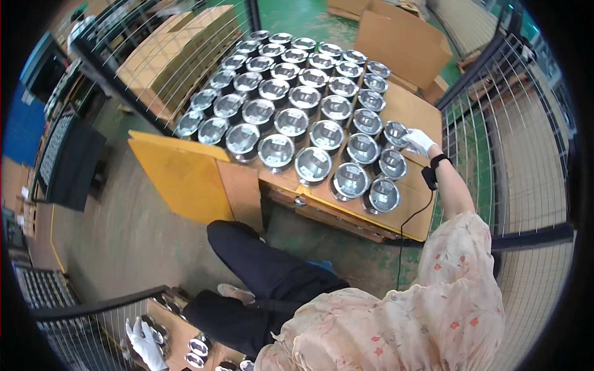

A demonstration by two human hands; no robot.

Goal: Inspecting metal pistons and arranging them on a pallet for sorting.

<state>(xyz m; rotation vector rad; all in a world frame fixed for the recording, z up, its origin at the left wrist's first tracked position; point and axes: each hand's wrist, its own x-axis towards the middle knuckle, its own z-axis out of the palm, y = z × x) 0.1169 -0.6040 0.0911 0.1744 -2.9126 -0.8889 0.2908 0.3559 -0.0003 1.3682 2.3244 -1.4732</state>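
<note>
My right hand (419, 141), in a white glove, reaches out to the right side of a cardboard-covered stack. Its fingers are closed on the edge of a shiny round metal piston (395, 133). Many similar pistons (312, 165) stand upright in rows on the cardboard, bright round tops facing up. Down at the lower left, my left hand (145, 347), also white-gloved, has its fingers stretched and apart. It is beside several more pistons (197, 350) on a lower cardboard surface; whether it touches one is unclear.
Wire mesh panels (526, 154) with dark posts flank the stack. A yellow panel (179, 176) leans out at its left front corner. Large cardboard boxes (402, 46) stand behind. A cable (402, 241) hangs from my right wrist past the stack's front edge.
</note>
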